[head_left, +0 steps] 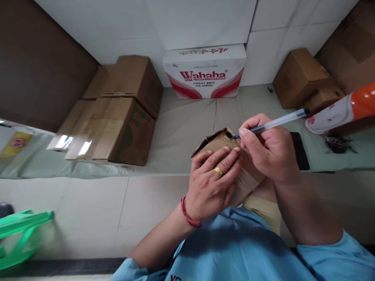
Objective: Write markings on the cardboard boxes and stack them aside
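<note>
My right hand [271, 150] is closed around a slim pen [283, 119] with a clear barrel and a dark end cap. The pen's dark tip meets the far edge of a brown cardboard box [249, 179], beside a torn or folded flap opening. My left hand [215, 181], with a gold ring and a red cord bracelet, lies flat on top of this box, fingers stretched towards the pen tip. The box rests tilted close to my body, over the near edge of the cloth-covered table [181, 136]. Any writing on it is too small to make out.
Taped cardboard boxes [96, 125] stand at the left. A white Wahaha carton [205, 74] is against the wall. At the right are more brown boxes [301, 78], an orange-and-white cylinder [336, 113] and a dark flat object [300, 152]. A green plastic stool [23, 234] stands lower left.
</note>
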A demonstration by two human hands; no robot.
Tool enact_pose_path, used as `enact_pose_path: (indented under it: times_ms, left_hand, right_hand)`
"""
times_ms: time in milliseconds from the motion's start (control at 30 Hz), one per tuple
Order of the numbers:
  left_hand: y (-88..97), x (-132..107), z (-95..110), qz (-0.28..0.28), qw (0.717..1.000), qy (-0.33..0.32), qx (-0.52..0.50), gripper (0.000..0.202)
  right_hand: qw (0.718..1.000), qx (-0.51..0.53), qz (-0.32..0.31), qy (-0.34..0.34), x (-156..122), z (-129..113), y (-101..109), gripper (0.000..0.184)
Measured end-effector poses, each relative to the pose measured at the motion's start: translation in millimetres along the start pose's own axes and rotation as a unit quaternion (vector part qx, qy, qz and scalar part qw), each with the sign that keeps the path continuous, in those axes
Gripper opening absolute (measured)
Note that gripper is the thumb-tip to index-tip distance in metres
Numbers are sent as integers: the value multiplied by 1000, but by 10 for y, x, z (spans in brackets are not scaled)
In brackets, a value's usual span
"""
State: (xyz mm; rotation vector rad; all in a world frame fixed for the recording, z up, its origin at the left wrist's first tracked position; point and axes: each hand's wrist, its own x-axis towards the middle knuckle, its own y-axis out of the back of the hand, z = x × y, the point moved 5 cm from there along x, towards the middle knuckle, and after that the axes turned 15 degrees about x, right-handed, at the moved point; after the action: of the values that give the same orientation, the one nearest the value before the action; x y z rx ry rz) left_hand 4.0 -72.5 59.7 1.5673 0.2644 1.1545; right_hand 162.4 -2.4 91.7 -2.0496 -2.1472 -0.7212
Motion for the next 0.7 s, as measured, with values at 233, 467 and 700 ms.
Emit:
enact_pose_path:
  times_ms: [233, 467, 700]
  left_hand:
    - [-2, -10, 20, 7, 1000, -2, 6, 42]
    - [0, 6, 11, 9, 1000, 1, 0, 45]
    - [-12, 3, 30, 18, 1000, 5, -3, 47]
  right_hand:
    - [999, -22, -29, 25, 42, -16, -51, 20]
    - [998, -33, -46, 28, 59, -31, -79, 19]
    - [997, -42, -55, 24, 77, -35, -91, 18]
